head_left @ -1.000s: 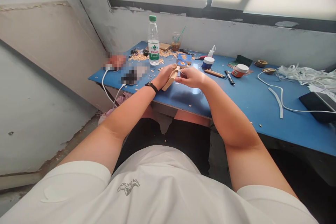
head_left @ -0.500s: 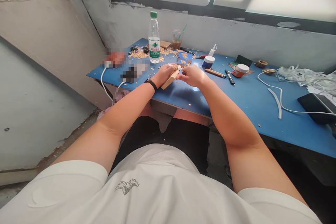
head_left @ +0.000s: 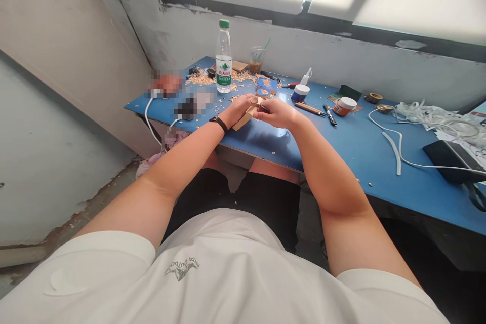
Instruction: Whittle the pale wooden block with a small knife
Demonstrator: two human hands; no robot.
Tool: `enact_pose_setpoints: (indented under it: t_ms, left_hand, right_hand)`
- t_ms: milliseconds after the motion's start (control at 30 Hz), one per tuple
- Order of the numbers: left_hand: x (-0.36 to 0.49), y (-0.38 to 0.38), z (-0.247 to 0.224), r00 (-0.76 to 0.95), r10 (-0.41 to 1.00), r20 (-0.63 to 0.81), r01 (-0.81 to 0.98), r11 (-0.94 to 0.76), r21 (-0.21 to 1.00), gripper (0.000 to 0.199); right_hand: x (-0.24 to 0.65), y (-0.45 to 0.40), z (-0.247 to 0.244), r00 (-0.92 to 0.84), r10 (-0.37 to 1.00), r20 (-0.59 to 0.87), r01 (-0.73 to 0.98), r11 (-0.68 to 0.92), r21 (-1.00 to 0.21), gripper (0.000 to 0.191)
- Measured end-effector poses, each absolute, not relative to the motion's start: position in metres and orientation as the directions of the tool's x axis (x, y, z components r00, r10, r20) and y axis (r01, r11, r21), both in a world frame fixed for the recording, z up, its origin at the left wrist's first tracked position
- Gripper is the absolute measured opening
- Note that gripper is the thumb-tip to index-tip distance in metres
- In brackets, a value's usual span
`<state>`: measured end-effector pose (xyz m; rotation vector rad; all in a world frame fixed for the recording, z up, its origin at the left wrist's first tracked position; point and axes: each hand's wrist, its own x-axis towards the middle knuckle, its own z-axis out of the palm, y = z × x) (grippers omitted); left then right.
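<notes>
My left hand (head_left: 240,107) is closed around a pale wooden block (head_left: 243,120), whose squared lower end slants toward the desk's front edge. The block's upper end is shaped and lies by my left thumb. Close against that end, my right hand (head_left: 279,113) is closed on a carving knife (head_left: 264,109). Only a bit of its dark handle shows; the blade is mostly hidden by my fingers and the wood. Both hands are just above the near part of the blue desk (head_left: 281,144). Wood chips (head_left: 201,77) lie scattered beyond them.
A water bottle (head_left: 224,61) stands behind my left hand, with a cup (head_left: 255,59) further back. To the right are a blue jar (head_left: 300,93), an orange jar (head_left: 345,107), a marker (head_left: 330,115), wooden-handled tools (head_left: 309,108), a white cable (head_left: 400,142) and a black box (head_left: 453,159).
My right hand has turned slightly at the block's upper end, and the knife's dark handle shows more. My left hand keeps its hold. The whole view has shifted a little.
</notes>
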<state>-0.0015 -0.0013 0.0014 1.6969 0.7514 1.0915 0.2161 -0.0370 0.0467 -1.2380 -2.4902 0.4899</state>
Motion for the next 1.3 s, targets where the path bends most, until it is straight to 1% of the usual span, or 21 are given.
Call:
enact_pose_setpoints:
  t_ms: [67,167,333,467,600,667,767,833,900,1000,1100,1167,1300]
  left_hand:
    - [-0.001,-0.001,0.001,0.398,0.865,0.307,-0.012,-0.329,0.944,0.039]
    - [0.000,-0.002,0.002,0.372,0.890,0.262,-0.015,-0.277,0.961,0.035]
    - [0.001,0.003,0.002,0.365,0.899,0.243,-0.014,-0.255,0.967,0.041]
    - [0.000,0.017,-0.006,0.362,0.882,0.300,0.000,-0.322,0.947,0.043]
    - [-0.004,0.030,-0.014,0.354,0.858,0.372,0.015,-0.403,0.915,0.039]
    - [-0.006,0.031,-0.016,0.362,0.854,0.373,0.012,-0.405,0.914,0.040]
    - [-0.009,0.025,-0.016,0.372,0.863,0.341,-0.032,-0.355,0.934,0.043]
    - [-0.009,0.019,-0.013,0.362,0.872,0.330,-0.048,-0.336,0.941,0.044]
    - [-0.009,0.014,-0.009,0.353,0.878,0.322,-0.004,-0.343,0.939,0.044]
    - [-0.006,0.007,-0.003,0.407,0.864,0.296,0.079,-0.356,0.931,0.046]
    - [-0.003,0.001,0.000,0.442,0.840,0.315,0.023,-0.361,0.932,0.051]
    - [0.000,-0.002,0.001,0.438,0.839,0.323,-0.001,-0.359,0.933,0.052]
    - [0.001,-0.002,0.002,0.397,0.860,0.322,0.029,-0.362,0.932,0.045]
  right_hand:
    - [0.215,-0.037,0.046,-0.548,0.830,0.103,0.721,0.531,-0.445,0.065]
    - [0.210,-0.038,0.047,-0.509,0.857,0.077,0.760,0.490,-0.427,0.059]
    - [0.200,-0.049,0.054,-0.448,0.888,0.101,0.814,0.453,-0.364,0.067]
    - [0.194,-0.058,0.061,-0.413,0.902,0.125,0.850,0.431,-0.304,0.069]
    - [0.189,-0.064,0.065,-0.369,0.918,0.145,0.886,0.394,-0.243,0.067]
    - [0.187,-0.067,0.066,-0.334,0.933,0.135,0.907,0.357,-0.222,0.067]
    - [0.184,-0.069,0.068,-0.270,0.957,0.102,0.936,0.286,-0.206,0.069]
    - [0.185,-0.069,0.070,-0.267,0.960,0.084,0.937,0.279,-0.212,0.070]
    - [0.188,-0.069,0.073,-0.299,0.951,0.076,0.924,0.309,-0.224,0.068]
    - [0.196,-0.067,0.075,-0.402,0.913,0.071,0.876,0.406,-0.260,0.067]
    - [0.203,-0.065,0.075,-0.514,0.854,0.082,0.800,0.512,-0.313,0.065]
    - [0.204,-0.064,0.074,-0.519,0.851,0.078,0.792,0.513,-0.331,0.065]
    - [0.201,-0.063,0.074,-0.454,0.891,0.016,0.829,0.429,-0.357,0.068]
